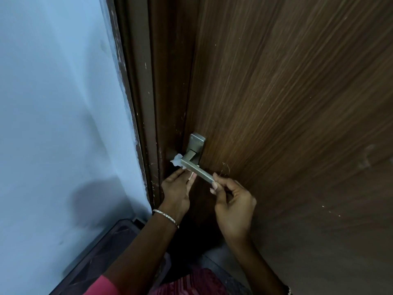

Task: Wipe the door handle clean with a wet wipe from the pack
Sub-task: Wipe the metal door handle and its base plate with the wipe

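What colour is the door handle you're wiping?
Brushed silver-grey metal; the door handle shows best in the head view, against the brown wood-grain door.

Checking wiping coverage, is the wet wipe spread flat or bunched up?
Bunched: the wet wipe shows as a crumpled wad at the door handle's corner, above the left hand.

A brown door (287,103) with fine, streaky wood grain running lengthwise, flecked with a few pale specks. The frame (148,92) beside it is a darker, plain brown, marked with small whitish chips. The wall (53,92) is pale blue-grey, with a soft dark shadow low down. The handle (196,169) and its plate (197,141) are dull silver-grey metal. A white wipe (177,161) shows at the handle's corner. On the left wrist sits a thin bangle (165,217) (silvery with a gold tint). A sleeve (102,287) is coral pink; the garment (191,282) below is maroon with a faint streaky pattern. The mat (102,248) is dark with dim lines.
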